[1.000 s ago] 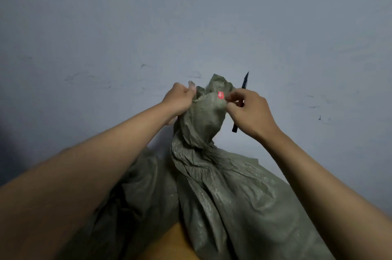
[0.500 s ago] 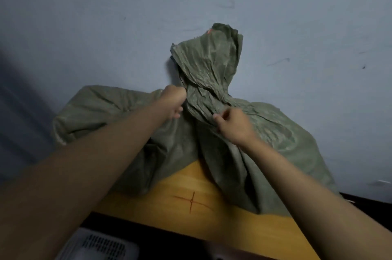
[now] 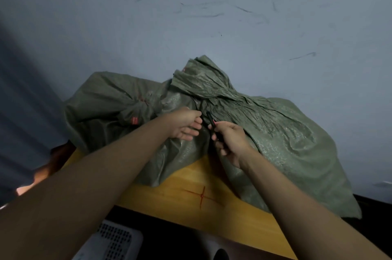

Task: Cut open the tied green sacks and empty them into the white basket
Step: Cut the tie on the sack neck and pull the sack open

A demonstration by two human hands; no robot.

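Right hand (image 3: 230,141) gripping black cutter (image 3: 214,127), sacks (image 3: 275,132) against wall (image 3: 191,15)

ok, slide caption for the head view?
Right hand holds black cutter at green sack neck; left hand rests open.

We see two green sacks (image 3: 275,132) on the yellow table (image 3: 191,206) against a wall | our left hand (image 3: 184,125) rests open on them | our right hand (image 3: 230,143) grips a black cutter (image 3: 213,126) | white basket (image 3: 112,240) below.
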